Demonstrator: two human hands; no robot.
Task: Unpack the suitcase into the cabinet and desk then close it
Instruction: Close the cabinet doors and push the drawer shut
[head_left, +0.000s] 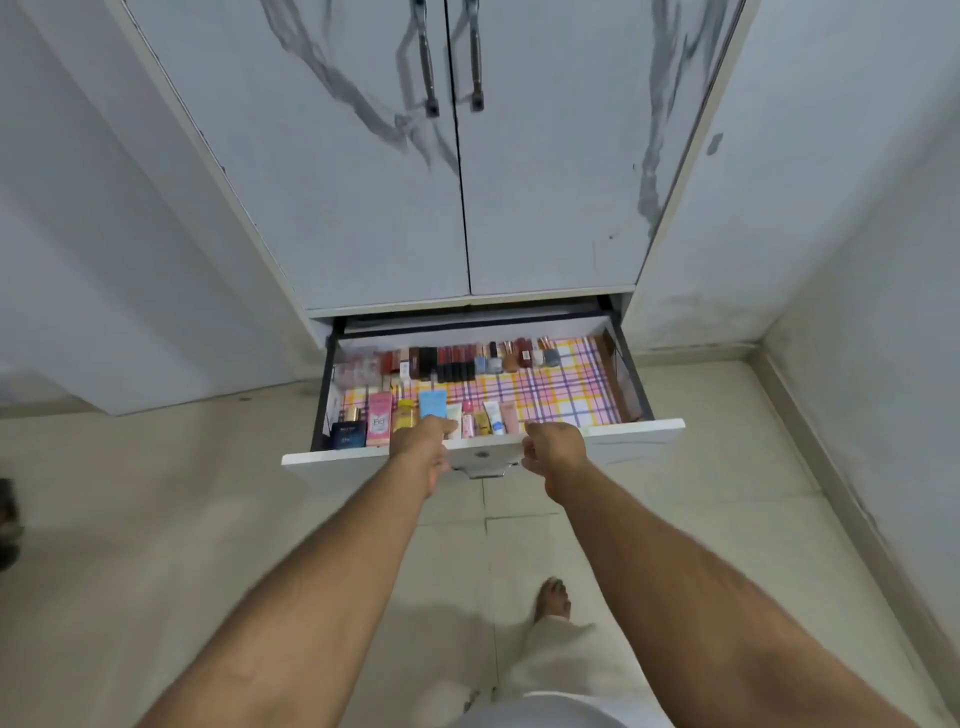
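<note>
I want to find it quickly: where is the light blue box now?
In the head view, the light blue box stands in the open drawer's front row, left of centre, just behind the left hand.

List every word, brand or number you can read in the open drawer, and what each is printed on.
None can be quoted with confidence.
Pink box, front row: large pale lettering, too blurred to read.
Dark blue box, front left corner: light print, unreadable.
Light blue box: no legible text.
Small tubes in the front row: labels too small.
Lipsticks and bottles in the back row: labels too small.
</note>
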